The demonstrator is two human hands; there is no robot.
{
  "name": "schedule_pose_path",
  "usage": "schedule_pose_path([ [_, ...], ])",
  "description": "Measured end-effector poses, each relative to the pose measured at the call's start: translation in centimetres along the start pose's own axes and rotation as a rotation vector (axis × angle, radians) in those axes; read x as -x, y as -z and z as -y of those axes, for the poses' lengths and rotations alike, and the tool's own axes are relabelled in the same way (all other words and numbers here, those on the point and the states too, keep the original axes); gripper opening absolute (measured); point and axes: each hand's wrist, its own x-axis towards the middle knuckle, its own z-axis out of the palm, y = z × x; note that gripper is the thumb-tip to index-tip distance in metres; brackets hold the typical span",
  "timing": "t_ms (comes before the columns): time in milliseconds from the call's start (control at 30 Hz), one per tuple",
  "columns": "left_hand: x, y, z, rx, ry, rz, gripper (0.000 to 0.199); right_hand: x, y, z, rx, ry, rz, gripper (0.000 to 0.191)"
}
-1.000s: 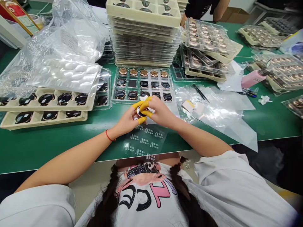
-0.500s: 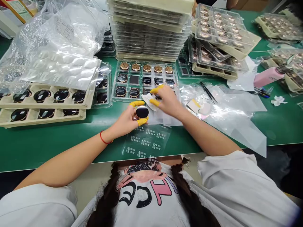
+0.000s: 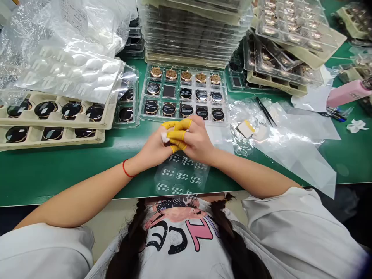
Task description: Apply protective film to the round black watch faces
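Note:
Yellow finger covers are on both hands, which meet at the centre over the green table. My left hand [image 3: 157,146] is closed around the round black watch face, now almost wholly hidden by fingers. My right hand [image 3: 195,140] is pressed over it, with a white cloth [image 3: 164,136] showing between the fingers. Below them lies a clear sheet of printed round films [image 3: 178,176]. Just beyond the hands, a clear tray [image 3: 142,104] holds rows of black round faces with white print, and a back row of gold-brown ones.
Tall stacked trays [image 3: 192,35] rise behind. Cream trays [image 3: 109,116] of black faces and plastic bags [image 3: 95,23] are at left. At right lie tweezers [image 3: 266,111], clear film [image 3: 310,155], a pink bottle [image 3: 347,93] and more stacked trays [image 3: 290,64].
My right hand has come left and down with the white cloth onto the watch face in my left hand, covering it. The view has shifted slightly, so the trays sit higher.

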Motion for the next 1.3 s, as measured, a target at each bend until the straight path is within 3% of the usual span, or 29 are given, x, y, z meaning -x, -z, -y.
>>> schedule_pose_path([
  [167,-0.1,-0.3,-0.2,0.233,0.06,-0.008,0.052,0.5,0.5,-1.3,0.003,-0.128,-0.076,0.018],
  [300,-0.1,0.0,-0.2,0.138,0.028,-0.022,0.056,1.5,0.5,0.1,0.038,-0.031,-0.046,0.015],
  [400,0.0,-0.1,0.1,0.07,-0.009,-0.041,0.049,1.5,-0.3,0.5,0.085,0.009,-0.082,0.013],
  [533,-0.1,-0.6,0.4,0.194,0.063,-0.008,0.05,0.6,-0.7,-0.7,0.123,-0.165,-0.098,0.019],
  [667,0.1,-0.8,0.0,0.234,0.116,-0.027,0.056,0.1,0.2,-2.1,0.13,-0.354,-0.043,0.02],
  [900,0.7,-0.4,-0.1,0.162,-0.134,-0.018,0.047,0.3,3.4,-2.3,-0.056,-0.652,0.059,0.018],
  [1067,0.4,-0.4,1.1,0.056,-0.284,-0.04,0.051,0.0,4.4,-0.7,-0.323,-0.719,0.167,0.012],
  [1300,0.6,-0.8,0.8,0.055,-0.279,0.013,0.047,-0.2,3.9,-0.2,-0.424,-0.72,0.188,0.007],
])
